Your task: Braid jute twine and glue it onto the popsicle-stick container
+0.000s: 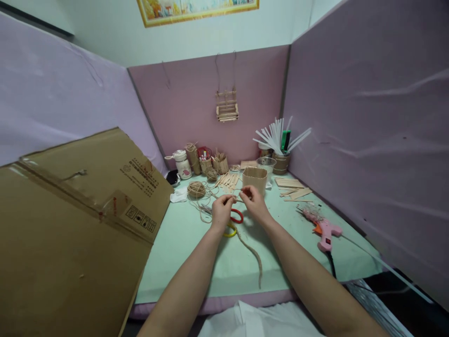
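Note:
Both hands are raised over the middle of the table, close together. My left hand pinches a piece of jute twine, and my right hand pinches it a short way to the right. A length of braided twine trails from below the hands toward the table's front edge. Under my left hand lie scissors with one red handle loop and one yellow loop; the hand partly hides them. Just behind my right hand stands a brown container with a scalloped rim. A ball of twine rests to the left, loose strands around it.
A pink hot glue gun with a glue stick and cord lies at the right. A large cardboard sheet leans at the left. Wooden sticks, a clear cup, a white bottle and a pot of white glue sticks stand behind.

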`<state>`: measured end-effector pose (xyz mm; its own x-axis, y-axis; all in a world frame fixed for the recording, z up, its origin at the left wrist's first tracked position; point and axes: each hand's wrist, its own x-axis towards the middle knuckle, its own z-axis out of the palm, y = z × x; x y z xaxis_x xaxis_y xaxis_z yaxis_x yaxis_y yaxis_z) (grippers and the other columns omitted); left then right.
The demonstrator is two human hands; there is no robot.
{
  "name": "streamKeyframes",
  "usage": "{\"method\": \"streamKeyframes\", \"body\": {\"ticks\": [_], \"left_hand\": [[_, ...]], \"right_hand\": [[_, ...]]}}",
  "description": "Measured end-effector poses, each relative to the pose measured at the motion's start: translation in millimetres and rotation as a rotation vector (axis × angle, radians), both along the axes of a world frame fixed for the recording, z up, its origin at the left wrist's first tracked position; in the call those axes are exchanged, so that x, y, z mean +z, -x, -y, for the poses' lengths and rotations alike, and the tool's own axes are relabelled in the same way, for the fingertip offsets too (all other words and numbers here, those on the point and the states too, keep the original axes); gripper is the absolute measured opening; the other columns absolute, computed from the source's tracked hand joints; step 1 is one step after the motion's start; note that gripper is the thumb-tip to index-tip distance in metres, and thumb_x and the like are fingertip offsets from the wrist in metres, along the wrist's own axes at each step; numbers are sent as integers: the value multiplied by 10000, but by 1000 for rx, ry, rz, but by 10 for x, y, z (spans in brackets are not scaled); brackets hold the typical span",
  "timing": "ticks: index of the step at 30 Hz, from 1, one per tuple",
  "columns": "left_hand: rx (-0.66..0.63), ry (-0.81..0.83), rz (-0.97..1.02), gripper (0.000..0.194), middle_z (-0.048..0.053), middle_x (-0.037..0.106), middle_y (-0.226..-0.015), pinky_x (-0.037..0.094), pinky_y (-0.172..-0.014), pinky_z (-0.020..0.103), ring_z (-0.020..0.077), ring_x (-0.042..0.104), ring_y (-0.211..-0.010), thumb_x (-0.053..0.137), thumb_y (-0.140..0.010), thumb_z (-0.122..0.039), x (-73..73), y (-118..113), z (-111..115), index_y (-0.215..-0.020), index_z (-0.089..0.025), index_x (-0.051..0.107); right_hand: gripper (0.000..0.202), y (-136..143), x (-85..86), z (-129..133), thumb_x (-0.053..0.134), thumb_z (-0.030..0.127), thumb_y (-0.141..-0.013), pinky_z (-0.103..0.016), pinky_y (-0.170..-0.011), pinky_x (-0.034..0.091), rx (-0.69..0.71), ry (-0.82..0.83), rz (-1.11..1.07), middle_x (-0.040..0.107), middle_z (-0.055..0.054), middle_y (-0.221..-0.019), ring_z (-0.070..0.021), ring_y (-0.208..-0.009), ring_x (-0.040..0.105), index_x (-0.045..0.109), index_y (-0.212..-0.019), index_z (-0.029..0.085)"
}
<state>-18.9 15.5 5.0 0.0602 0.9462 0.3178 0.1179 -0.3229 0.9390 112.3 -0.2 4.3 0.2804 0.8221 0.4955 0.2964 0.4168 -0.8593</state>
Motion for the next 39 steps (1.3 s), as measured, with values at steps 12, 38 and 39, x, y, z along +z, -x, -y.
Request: {"method": "streamKeyframes", "body": {"ticks": [12,38,39], "left_hand": [[-26,-41,-122,190,50,692,-745,459,-771,296,170,625,-760,525,-782,-244,-11,-32,25,-791,-169,700],[-129,-37,-152,232,16,625,-648,416,-646,251,143,557,-649,520,-789,-333,22,-80,113,-761,-157,668],[-116,-31,-146,233,18,625,-649,415,-641,251,143,554,-648,531,-782,-342,18,-86,117,-750,-155,665]], "right_hand": [[128,21,42,77,535,237,-822,-305,-678,431,100,-170,205,540,-29,-786,-166,-745,529,594,-713,205],[238,30,57,30,668,385,-671,-278,-616,440,202,105,-374,635,-4,-712,-151,-666,580,533,-757,208],[223,36,51,27,665,361,-674,-292,-644,454,193,77,-363,634,-3,-708,-162,-689,596,532,-770,211]]}}
